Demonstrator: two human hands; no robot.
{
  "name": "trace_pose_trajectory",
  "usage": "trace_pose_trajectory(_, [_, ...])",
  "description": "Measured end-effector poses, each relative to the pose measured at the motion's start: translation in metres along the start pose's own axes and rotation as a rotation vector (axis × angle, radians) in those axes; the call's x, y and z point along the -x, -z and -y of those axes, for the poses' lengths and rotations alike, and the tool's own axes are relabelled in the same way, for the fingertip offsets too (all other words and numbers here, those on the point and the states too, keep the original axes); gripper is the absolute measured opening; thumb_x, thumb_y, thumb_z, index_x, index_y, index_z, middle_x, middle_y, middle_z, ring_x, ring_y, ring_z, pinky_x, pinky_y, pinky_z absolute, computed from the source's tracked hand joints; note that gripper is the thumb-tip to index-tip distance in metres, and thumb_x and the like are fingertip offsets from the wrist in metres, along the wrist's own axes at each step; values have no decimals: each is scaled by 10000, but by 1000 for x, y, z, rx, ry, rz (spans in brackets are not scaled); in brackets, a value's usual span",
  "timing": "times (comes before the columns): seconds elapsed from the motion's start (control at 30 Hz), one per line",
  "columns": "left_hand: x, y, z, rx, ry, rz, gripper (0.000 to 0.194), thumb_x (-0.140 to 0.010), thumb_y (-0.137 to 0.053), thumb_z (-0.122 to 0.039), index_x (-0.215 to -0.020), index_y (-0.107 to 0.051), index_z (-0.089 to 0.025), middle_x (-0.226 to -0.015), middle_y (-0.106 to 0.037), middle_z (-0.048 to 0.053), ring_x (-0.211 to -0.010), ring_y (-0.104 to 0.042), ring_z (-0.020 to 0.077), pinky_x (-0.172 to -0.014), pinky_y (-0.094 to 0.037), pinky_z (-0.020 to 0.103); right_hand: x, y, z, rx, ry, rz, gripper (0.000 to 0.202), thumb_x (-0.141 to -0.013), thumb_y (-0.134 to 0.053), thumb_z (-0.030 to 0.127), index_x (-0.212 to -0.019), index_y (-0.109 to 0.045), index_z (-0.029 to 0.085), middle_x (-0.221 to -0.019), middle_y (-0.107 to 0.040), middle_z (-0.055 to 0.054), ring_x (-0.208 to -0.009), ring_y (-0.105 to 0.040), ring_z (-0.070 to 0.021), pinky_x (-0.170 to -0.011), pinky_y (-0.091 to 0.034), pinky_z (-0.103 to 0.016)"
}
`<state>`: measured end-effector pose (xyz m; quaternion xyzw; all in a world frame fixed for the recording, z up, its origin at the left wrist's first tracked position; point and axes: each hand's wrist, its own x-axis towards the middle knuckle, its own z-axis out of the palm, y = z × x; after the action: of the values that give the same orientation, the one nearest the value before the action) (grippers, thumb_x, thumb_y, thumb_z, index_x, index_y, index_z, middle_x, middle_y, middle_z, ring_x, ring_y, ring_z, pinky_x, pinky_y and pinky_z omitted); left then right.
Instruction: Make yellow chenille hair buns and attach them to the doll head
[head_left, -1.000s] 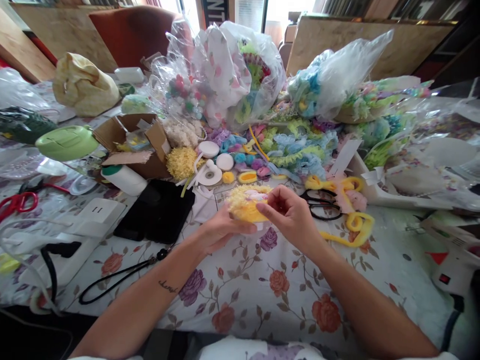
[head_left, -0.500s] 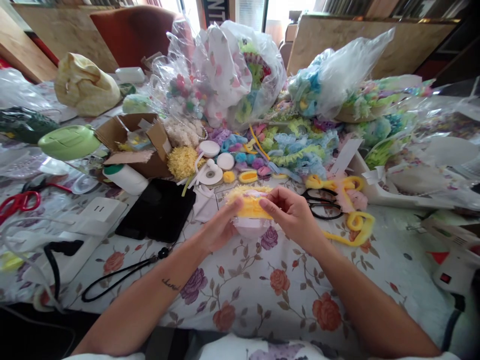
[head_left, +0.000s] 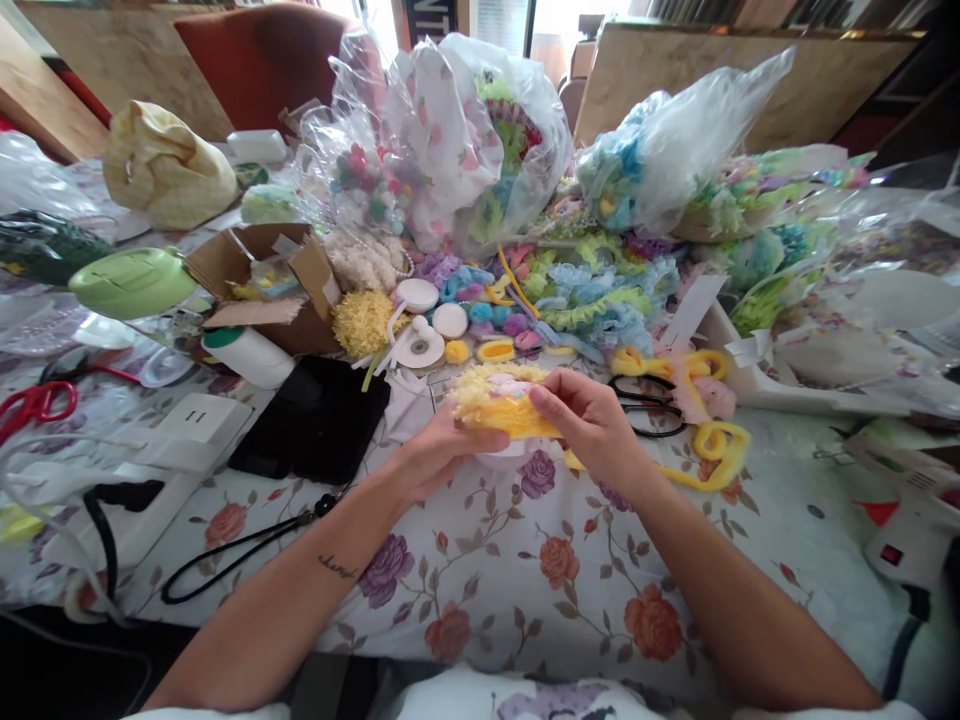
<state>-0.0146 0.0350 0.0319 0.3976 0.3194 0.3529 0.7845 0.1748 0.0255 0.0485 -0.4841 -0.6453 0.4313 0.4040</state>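
Observation:
Between my two hands is a fuzzy yellow piece (head_left: 499, 410) with a bit of pale pink on top, held just above the flowered tablecloth. My left hand (head_left: 442, 445) is closed on its left side, thumb along the lower front edge. The fingers of my right hand (head_left: 585, 420) pinch its right side. Part of a white rounded thing (head_left: 504, 456) shows beneath it. A yellow fuzzy strip (head_left: 712, 475) lies on the cloth to the right of my right hand, beside black-handled scissors (head_left: 649, 405).
A black tablet (head_left: 307, 425), white bottle (head_left: 247, 357) and cardboard box (head_left: 277, 310) lie left. Behind my hands are white spools (head_left: 420, 345) and piled colourful trims (head_left: 600, 290). A glue gun (head_left: 911, 490) stands right, red scissors (head_left: 37, 405) far left.
The yellow piece has tilted, showing more of its fuzzy top. My left thumb has moved from its face to its lower edge. My right hand has shifted slightly right.

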Motion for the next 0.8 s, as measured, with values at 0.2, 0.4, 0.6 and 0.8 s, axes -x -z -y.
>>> trace_pose_trajectory(0.2, [0,-2,3,10,-32,-17,396,-838,-655,-328,-1196,-656,-160,-1221,-665,123,-1166,-589,301,-978,-454,382,2,-3,0,3,36,27,300,-805,-693,435,-751,-516,199,-690,-490,23,-595,-408,-104,-531,-334,-246])
trace_pose_trajectory(0.4, [0,1,1,-9,-68,-15,477,-719,-752,-176,-1184,-660,-235,-1265,-650,44,-1203,-570,262,-969,-474,311,-1,7,3,4,4,50,324,-802,-675,492,-812,-533,201,-731,-533,10,-605,-452,-109,-538,-357,-242])
trace_pose_trajectory(0.6, [-2,3,-1,-123,-192,-186,524,-628,-812,-155,-1130,-684,-232,-1138,-706,51,-1083,-623,280,-882,-514,345,0,16,6,285,-66,81,343,-826,-622,522,-767,-586,186,-621,-464,22,-550,-390,-111,-498,-286,-250])
trace_pose_trajectory(0.8, [-5,1,1,-184,-319,-237,555,-599,-835,-208,-1130,-671,-216,-1041,-715,50,-995,-635,268,-819,-520,334,18,-10,24,590,273,-12,148,-904,-538,280,-801,-581,183,-705,-569,-32,-634,-484,-150,-566,-304,-275])
